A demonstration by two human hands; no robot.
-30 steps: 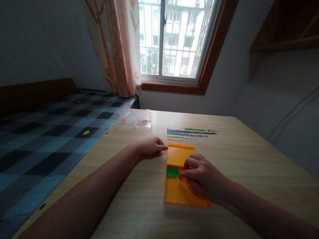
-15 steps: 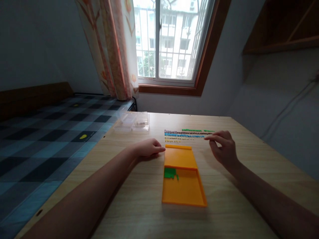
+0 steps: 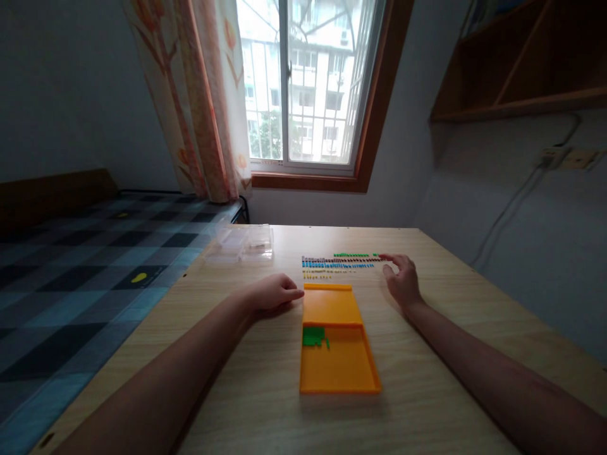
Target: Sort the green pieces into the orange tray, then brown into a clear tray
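Note:
An orange plastic case (image 3: 339, 373) lies opened flat, with a block of small green pieces (image 3: 313, 336) and one loose green piece in its near half. At the far left corner of the case rests my left hand (image 3: 275, 294), fingers curled, its fingertips against the edge. Beyond the case, tiny pieces stand in lines: a green row (image 3: 351, 255), a dark brown row (image 3: 344, 260), a blue row (image 3: 332, 265) and short tan and yellow rows. My right hand (image 3: 402, 278) reaches to the right end of the green and brown rows, thumb and index finger apart.
Clear plastic containers (image 3: 239, 243) sit at the table's far left. A bed with a checked cover (image 3: 95, 272) adjoins the left edge of the wooden table (image 3: 246, 392). A window, a curtain (image 3: 203, 126) and a wall shelf (image 3: 512, 95) are behind and to the right.
My right hand has moved forward to the end of the green row, its thumb and index finger spreading apart. The left hand stays at the case. The camera view has shifted slightly.

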